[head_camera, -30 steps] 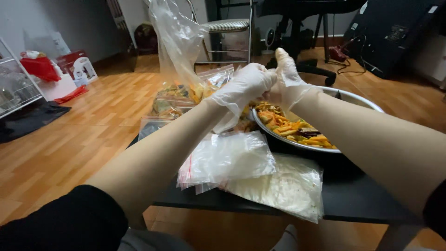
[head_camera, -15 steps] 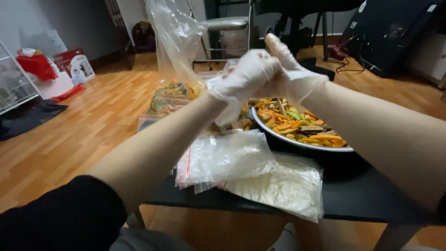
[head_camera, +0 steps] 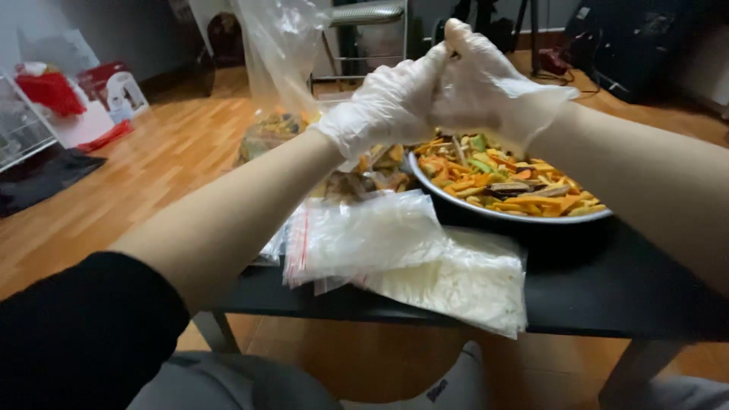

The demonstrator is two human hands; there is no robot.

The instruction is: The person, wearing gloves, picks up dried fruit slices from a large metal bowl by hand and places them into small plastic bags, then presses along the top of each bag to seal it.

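Left hand point(head_camera: 383, 102) pinching glove point(head_camera: 505, 83) on right hand point(head_camera: 493, 80), fingers closed, raised over bowl point(head_camera: 531, 216). Right fingers half-curled, empty. Thin, stretchy, tearable; best gripped at cuff.

Thin, translucent, slightly wrinkled plastic gloves cover the left hand point(head_camera: 383, 102) and right hand point(head_camera: 497, 80). A clear, glossy, crinkled plastic bag point(head_camera: 277, 45) stands open behind them. Flat zip bags point(head_camera: 364, 235) of cloudy, soft plastic lie on a matt black table point(head_camera: 607, 296). A smooth metal bowl point(head_camera: 486, 212) holds dry, matt vegetable chips point(head_camera: 509, 178). The floor point(head_camera: 137, 175) is glossy varnished wood
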